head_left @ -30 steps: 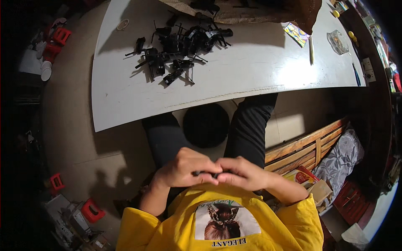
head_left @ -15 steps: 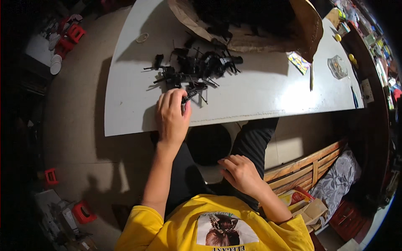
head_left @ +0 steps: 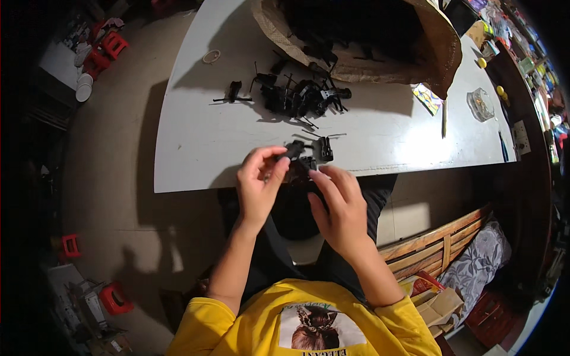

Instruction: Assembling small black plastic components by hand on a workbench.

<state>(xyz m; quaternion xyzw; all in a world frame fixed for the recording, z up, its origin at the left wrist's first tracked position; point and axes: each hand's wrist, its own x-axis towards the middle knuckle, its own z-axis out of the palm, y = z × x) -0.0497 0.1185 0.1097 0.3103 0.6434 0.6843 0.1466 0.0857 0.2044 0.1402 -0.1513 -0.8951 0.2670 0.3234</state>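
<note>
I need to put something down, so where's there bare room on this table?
Free on the table: at left, between its left edge and the left hand; near right, between the right hand and the stick. Crowded: the middle, with black parts, and the far side, under the sack.

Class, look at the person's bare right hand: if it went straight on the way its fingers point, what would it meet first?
Probably the small black plastic part just beyond the right hand, near the front edge of the white, flat table; depth is unclear, so they may already be touching.
</note>
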